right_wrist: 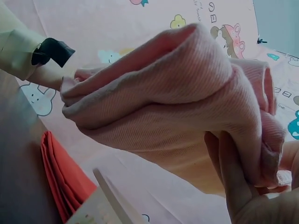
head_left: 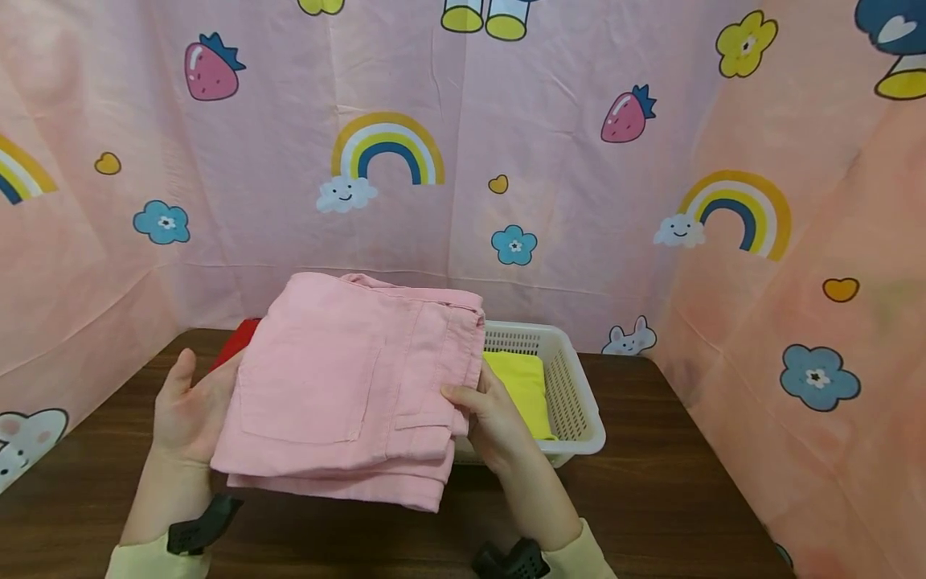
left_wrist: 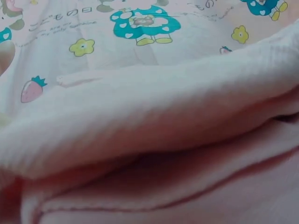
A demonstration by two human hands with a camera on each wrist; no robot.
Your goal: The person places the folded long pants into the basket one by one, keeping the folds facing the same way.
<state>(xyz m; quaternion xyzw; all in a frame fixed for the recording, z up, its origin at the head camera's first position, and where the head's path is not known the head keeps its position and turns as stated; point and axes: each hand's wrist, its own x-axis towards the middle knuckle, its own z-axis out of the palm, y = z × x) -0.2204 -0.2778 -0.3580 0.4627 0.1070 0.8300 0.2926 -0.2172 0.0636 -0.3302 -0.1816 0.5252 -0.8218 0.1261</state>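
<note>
The folded pink trousers (head_left: 347, 386) were a thick, flat bundle of soft ribbed cloth, with a patch pocket and stitched seams showing on the upper face. The bundle was held up off the bench, tilted slightly toward the person, its layered edges stacked along the near side. It hung above the left part of the white basket (head_left: 571, 386), with one side edge gripped and the other side resting on a palm.

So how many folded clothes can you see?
3. The pink folded trousers are held up between the left hand and right hand. A yellow one lies in the white basket. A red one peeks out behind. More may be hidden.
</note>
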